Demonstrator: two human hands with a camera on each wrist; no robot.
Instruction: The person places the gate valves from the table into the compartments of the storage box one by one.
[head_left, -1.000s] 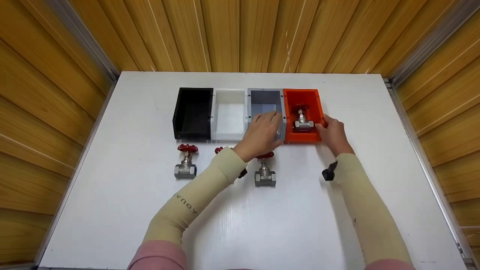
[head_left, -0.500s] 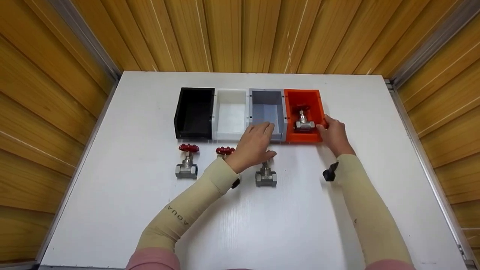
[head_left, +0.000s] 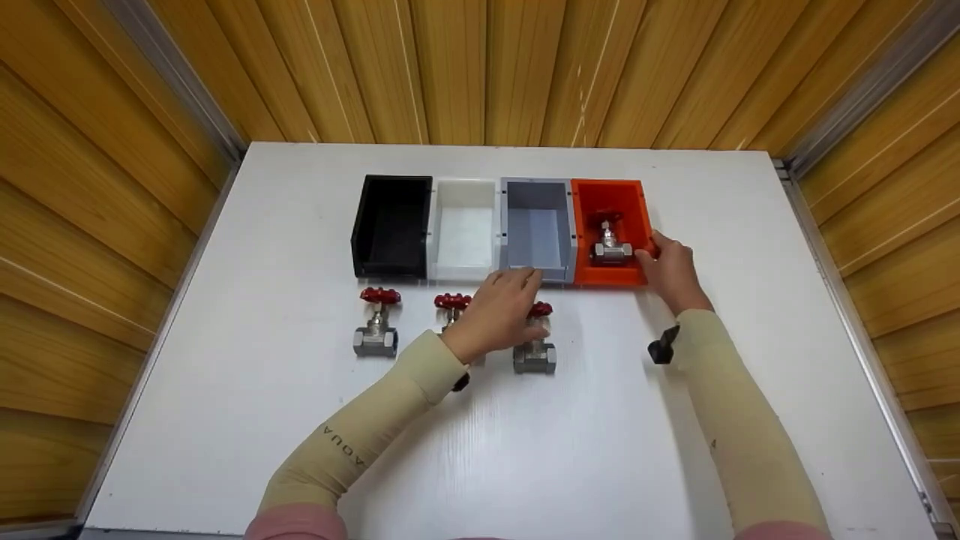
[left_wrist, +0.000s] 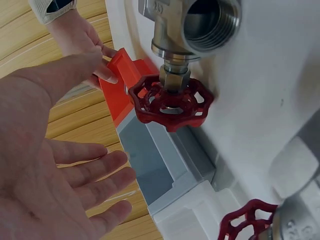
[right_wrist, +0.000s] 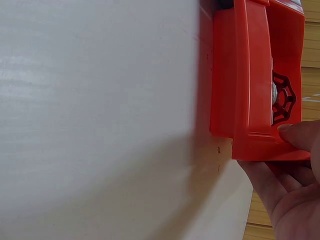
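Observation:
My left hand [head_left: 496, 313] hovers over the valves in front of the bins, fingers spread and palm bare in the left wrist view. Just beneath it is a gate valve [head_left: 535, 357] with a red handwheel [left_wrist: 172, 107]. A second valve [head_left: 452, 301] is partly covered by that hand, and a third valve [head_left: 376, 341] stands at the left. With thumb inside and fingers outside, my right hand [head_left: 673, 274] pinches the right wall of the orange bin [head_left: 611, 277]. Inside that bin lies another valve [head_left: 612, 251], its handwheel toward the back.
A black bin [head_left: 390, 268], a white bin [head_left: 463, 271] and a grey bin [head_left: 536, 184] stand side by side, left of the orange one. They sit on a white table [head_left: 600, 450] with wood-patterned walls [head_left: 450, 67] behind and at both sides.
My left hand has drawn back from over the grey bin, toward me and slightly left, to above the valves. My right hand keeps its hold on the orange bin.

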